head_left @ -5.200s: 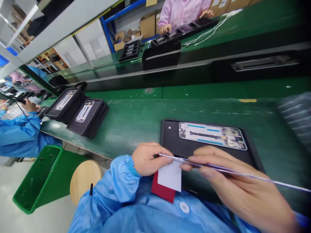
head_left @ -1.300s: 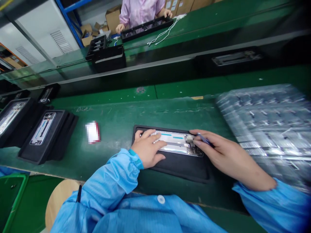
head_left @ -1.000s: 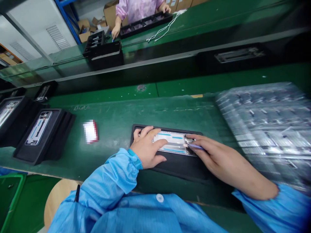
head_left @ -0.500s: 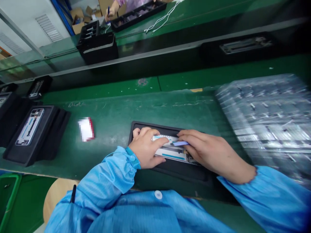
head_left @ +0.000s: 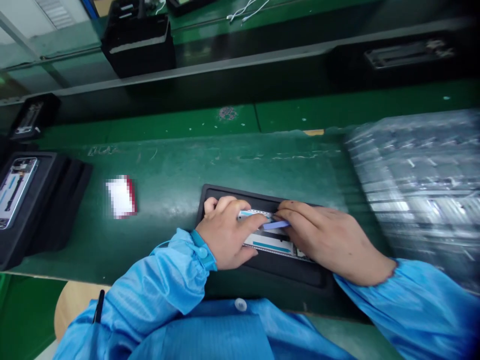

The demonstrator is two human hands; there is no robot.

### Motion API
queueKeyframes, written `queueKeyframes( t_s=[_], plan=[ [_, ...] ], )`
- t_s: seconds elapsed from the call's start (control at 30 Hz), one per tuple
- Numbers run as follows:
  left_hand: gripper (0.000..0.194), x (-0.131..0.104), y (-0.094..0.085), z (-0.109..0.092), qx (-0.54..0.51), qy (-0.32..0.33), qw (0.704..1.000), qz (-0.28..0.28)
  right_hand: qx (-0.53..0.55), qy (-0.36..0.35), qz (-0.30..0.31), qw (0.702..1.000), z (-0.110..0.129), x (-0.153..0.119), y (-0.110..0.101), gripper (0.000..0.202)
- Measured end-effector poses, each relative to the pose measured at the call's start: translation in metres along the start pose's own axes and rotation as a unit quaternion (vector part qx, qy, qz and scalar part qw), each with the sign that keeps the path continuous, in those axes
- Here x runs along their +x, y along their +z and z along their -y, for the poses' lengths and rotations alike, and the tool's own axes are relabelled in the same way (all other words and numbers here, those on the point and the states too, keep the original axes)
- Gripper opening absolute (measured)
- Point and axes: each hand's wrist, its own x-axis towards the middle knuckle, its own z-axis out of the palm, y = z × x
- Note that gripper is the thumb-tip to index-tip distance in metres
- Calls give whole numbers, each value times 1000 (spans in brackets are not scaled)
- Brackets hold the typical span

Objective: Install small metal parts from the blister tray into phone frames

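Note:
A phone frame, open with white inside and blue strips, lies in a black foam tray in front of me. My left hand grips its left end, fingers over the far edge and thumb across the top. Between the fingertips of my right hand is a flat lilac strip, slanting over the frame; its exact kind I cannot tell. The tip of my left thumb is close to the strip's left end; whether they touch I cannot make out. My right hand hides the frame's right end.
Clear plastic trays with many pockets are piled at right. Stacked black trays with another phone frame stand at left, near a blurred white-and-red item. Beyond a rail are a black box and white cables.
My view has tipped down and shifted, so the co-worker's hand at the back is out of sight. My left thumb has moved right, closer to the lilac strip, whose angle has changed slightly.

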Motion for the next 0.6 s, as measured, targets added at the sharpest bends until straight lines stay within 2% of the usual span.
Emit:
queueKeyframes(
  t_s=[0.13,0.3,0.5,0.6],
  plan=[
    [67,-1,0,-1,-8,0,1000,1,23,6,19,1000,-2,-2,0,30],
    [65,-1,0,-1,-15,-1,1000,2,43,26,3,999,2,-5,-2,27],
    [66,-1,-1,-2,-12,-8,1000,6,51,91,29,994,10,0,-1,31],
    [66,-1,0,-2,-13,-9,1000,4,52,82,25,995,11,2,-4,30]
  ],
)
